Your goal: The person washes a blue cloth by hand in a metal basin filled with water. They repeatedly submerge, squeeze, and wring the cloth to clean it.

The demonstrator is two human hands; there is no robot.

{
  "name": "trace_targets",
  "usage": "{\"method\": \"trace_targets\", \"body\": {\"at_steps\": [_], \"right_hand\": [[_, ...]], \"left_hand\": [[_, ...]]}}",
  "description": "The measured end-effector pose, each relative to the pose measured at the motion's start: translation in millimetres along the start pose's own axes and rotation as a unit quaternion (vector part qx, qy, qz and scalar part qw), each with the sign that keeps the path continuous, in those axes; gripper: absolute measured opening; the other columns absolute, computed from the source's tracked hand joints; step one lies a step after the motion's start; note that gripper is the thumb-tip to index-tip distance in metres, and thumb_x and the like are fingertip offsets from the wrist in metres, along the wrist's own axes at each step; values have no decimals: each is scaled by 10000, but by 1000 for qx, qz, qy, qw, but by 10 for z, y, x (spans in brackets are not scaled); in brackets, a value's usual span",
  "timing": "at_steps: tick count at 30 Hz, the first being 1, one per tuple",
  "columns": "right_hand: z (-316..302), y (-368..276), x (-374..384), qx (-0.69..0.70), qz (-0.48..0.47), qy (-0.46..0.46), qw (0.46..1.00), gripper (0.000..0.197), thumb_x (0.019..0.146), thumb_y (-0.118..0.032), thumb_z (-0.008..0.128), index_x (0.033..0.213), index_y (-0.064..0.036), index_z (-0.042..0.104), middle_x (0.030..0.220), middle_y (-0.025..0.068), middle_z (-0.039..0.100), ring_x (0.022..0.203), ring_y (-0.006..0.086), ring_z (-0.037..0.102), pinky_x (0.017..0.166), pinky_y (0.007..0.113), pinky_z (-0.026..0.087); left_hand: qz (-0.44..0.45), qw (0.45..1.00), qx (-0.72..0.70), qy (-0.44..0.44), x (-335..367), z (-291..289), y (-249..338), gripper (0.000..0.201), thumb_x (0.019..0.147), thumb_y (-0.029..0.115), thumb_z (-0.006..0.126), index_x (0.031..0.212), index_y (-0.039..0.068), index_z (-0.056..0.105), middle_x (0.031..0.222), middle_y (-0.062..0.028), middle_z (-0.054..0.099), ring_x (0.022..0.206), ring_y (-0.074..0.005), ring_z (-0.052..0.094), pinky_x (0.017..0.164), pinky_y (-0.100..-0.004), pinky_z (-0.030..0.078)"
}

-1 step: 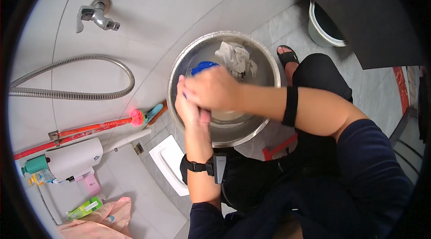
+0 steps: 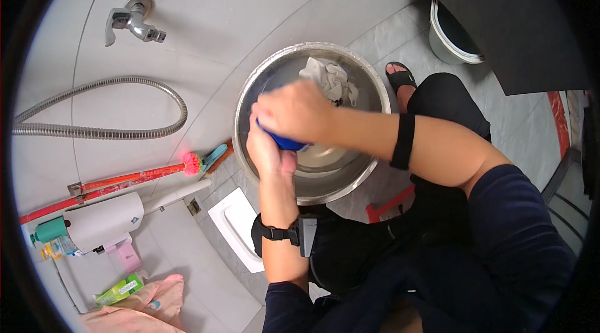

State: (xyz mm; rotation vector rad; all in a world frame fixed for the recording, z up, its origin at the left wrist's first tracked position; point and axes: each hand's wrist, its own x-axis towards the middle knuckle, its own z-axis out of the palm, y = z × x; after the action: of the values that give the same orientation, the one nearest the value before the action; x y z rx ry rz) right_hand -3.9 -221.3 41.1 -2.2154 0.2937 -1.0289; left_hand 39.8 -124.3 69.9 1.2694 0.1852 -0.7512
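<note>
A round steel basin [image 2: 334, 184] stands on the grey tiled floor in front of me. Over it, both hands squeeze a blue cloth [image 2: 284, 143]. My right hand [image 2: 294, 111] lies on top of the cloth, and my left hand [image 2: 265, 153] grips it from below at the basin's left rim. A crumpled white cloth [image 2: 331, 80] lies inside the basin at the far side. A dark band sits on my right forearm, and my left wrist carries a watch.
A metal tap [image 2: 134, 23] and a coiled steel hose [image 2: 125, 130] hang on the wall to the left. A red-handled brush [image 2: 125, 180] and a white floor fixture [image 2: 234, 227] are near the basin. A bucket [image 2: 453, 39] stands far right, under a dark counter [image 2: 500, 14].
The blue cloth showed above my right hand before; now it sits lower, pressed between both hands. The basin has not moved.
</note>
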Motion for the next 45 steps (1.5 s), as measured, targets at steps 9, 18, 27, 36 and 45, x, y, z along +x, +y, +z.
{"method": "trace_targets", "body": {"at_steps": [9, 18, 27, 36, 45], "right_hand": [[-94, 190, 244, 347, 321, -185, 862, 629, 937, -567, 521, 861, 29, 706, 808, 194, 692, 757, 262, 673, 724, 396, 505], [-605, 153, 430, 380, 315, -501, 711, 284, 842, -199, 737, 1023, 7, 664, 905, 61, 665, 803, 123, 629, 714, 275, 518], [-484, 190, 309, 421, 260, -394, 775, 295, 860, -185, 693, 1076, 7, 636, 947, 71, 668, 848, 122, 624, 726, 285, 519], [-211, -334, -71, 101, -25, -68, 992, 411, 841, -420, 692, 661, -57, 621, 579, 196, 582, 526, 382, 595, 528, 450, 481], [-12, -400, -59, 5, -50, 23, 998, 376, 835, -345, 689, 588, -84, 577, 472, 138, 536, 408, 320, 557, 432, 439, 453]], "left_hand": [[-44, 989, -75, -117, 115, -200, 281, 284, 1003, 380, 507, 861, 154, 604, 889, -50, 686, 875, -229, 677, 851, -418, 535], [4, 985, -142, -103, 209, -439, 453, 401, 993, 428, 527, 668, 200, 462, 675, -11, 562, 705, -191, 601, 697, -398, 505], [29, 996, -79, -38, 79, -210, 439, 329, 981, 427, 558, 847, 129, 602, 838, -69, 652, 829, -216, 650, 803, -386, 534], [18, 985, -45, -163, 370, -320, 137, 331, 992, 465, 546, 925, 154, 638, 799, -29, 654, 709, -185, 652, 615, -345, 550], [46, 927, -93, -359, 707, -842, -153, 611, 954, 668, 422, 1152, 115, 590, 1121, -82, 647, 1024, -242, 642, 885, -429, 533]]}}
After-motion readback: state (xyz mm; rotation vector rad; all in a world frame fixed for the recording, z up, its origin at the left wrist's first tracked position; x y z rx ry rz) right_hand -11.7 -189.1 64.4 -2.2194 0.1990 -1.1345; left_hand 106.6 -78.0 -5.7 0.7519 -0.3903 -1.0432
